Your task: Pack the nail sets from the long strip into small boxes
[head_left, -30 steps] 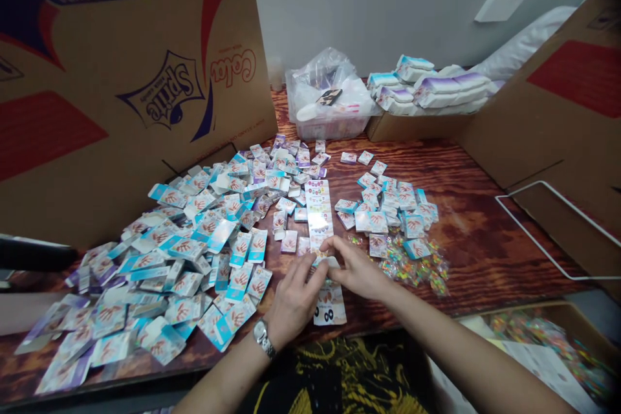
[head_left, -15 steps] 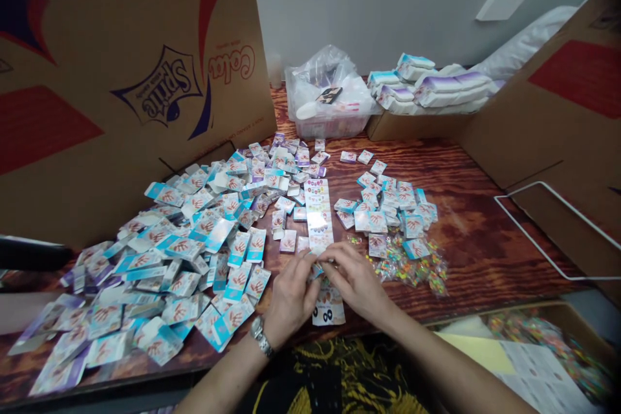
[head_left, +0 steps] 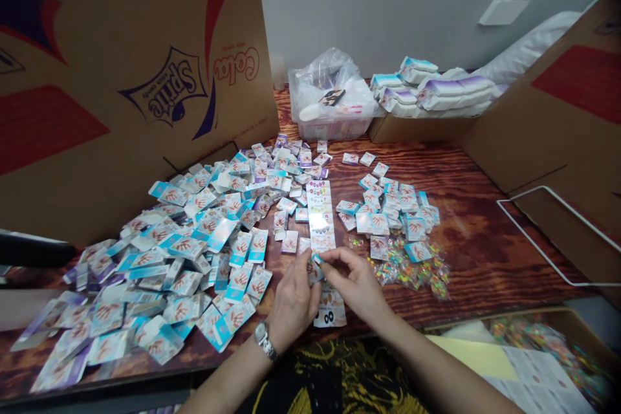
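Note:
Between my two hands, above the table's front part, is a small blue-and-white printed box (head_left: 315,270). My left hand (head_left: 295,291), with a watch on its wrist, is closed around the box's left side. The fingertips of my right hand (head_left: 355,281) pinch its upper right end, by the flap. Under the hands lies a long printed paper strip (head_left: 320,213) with rows of small pictures. To the left spreads a big heap of like small boxes (head_left: 184,246), some with flaps open. A smaller group of boxes (head_left: 388,210) lies to the right, beside small clear packets with colourful bits (head_left: 412,268).
Large cardboard cartons stand at left (head_left: 145,77) and right (head_left: 572,142). At the back are a plastic basket (head_left: 334,128) with a clear bag and a low carton (head_left: 422,128) holding wrapped packs. An open box (head_left: 538,323) with packets and papers sits low at right.
My right hand's fingers have drawn slightly back to the right, and more of the small box shows between the hands. The view has shifted a little.

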Demonstrator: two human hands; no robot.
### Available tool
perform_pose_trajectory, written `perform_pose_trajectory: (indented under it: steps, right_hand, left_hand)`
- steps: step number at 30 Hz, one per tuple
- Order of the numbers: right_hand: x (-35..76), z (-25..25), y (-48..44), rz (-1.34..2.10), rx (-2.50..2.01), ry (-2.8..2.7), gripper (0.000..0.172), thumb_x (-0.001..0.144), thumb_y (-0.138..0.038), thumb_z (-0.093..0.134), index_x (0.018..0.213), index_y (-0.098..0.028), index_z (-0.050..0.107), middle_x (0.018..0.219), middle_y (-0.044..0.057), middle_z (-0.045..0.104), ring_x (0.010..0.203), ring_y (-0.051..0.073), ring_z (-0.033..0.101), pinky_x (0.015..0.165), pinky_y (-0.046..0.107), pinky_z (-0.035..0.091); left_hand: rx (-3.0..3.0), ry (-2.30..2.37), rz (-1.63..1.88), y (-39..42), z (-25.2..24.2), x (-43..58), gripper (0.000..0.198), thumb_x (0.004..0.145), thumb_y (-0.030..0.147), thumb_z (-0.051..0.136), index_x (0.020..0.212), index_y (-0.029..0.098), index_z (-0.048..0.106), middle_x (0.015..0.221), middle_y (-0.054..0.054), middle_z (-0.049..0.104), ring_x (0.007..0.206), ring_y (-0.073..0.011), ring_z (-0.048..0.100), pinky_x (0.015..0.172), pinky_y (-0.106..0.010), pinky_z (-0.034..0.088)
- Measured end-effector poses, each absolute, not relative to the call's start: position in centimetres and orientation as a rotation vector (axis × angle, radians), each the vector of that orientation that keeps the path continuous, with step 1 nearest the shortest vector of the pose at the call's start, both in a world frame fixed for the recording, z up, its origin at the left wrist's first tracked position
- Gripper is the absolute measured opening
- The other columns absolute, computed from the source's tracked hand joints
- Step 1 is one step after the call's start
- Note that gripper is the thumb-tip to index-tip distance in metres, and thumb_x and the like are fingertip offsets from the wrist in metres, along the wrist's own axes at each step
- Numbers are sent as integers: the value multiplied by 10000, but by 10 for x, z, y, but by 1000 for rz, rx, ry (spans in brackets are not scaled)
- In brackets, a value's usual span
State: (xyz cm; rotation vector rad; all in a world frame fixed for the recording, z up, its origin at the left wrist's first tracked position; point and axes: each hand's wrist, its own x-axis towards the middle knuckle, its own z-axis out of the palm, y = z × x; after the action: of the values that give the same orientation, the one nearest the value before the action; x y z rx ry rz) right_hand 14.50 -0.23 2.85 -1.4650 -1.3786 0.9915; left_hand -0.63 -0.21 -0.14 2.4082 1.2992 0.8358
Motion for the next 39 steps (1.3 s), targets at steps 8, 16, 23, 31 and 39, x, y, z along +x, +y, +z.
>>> perform_pose_trajectory:
  steps: [8,16,23,31,39]
  right_hand:
    - [133,35,-17,568,-1388,-1668,273,860,-132,451,1046,-210,635,922,82,625,871,207,577,779,355,490]
    - [131,21,-23,540,-1364,-1684,371,898,-153,410,1240,-227,533,1090,104,612,1003,225,565,872,404,484]
    - [141,10,-18,678,-1447,-1612,344,901,-214,469,1237,-218,542,1138,96,615,1043,210,574,882,366,489]
    - [255,5,43,357,-1917,-1380,388,903,-366,416,1152,-134,603,915,101,708,774,229,652,710,383,525]
    - [243,-2,91,69,-1684,-2335,524,870,-351,510,1336,-120,449,1411,164,399,1318,318,309,1058,500,262]
  left_hand:
    - [2554,1360,761,-4,-3,-2,674,858,94,373,1445,70,44,1348,-232,440,1231,-287,456,948,-436,455]
    - [2555,1436,710,-3,-5,4,670,862,86,344,1446,56,18,1377,-239,404,1255,-305,413,946,-458,430]
    - [2435,1306,715,6,-1,14,688,865,97,346,1446,81,-21,1423,-220,345,1304,-274,358,1007,-452,392]
    - [2505,1249,603,8,-3,9,594,892,278,461,1415,113,233,1444,-192,322,1348,-302,271,1018,-464,381]
    - [2713,1236,357,1,-37,7,447,894,388,451,1293,188,474,1381,-131,449,1314,-347,320,1006,-538,344]
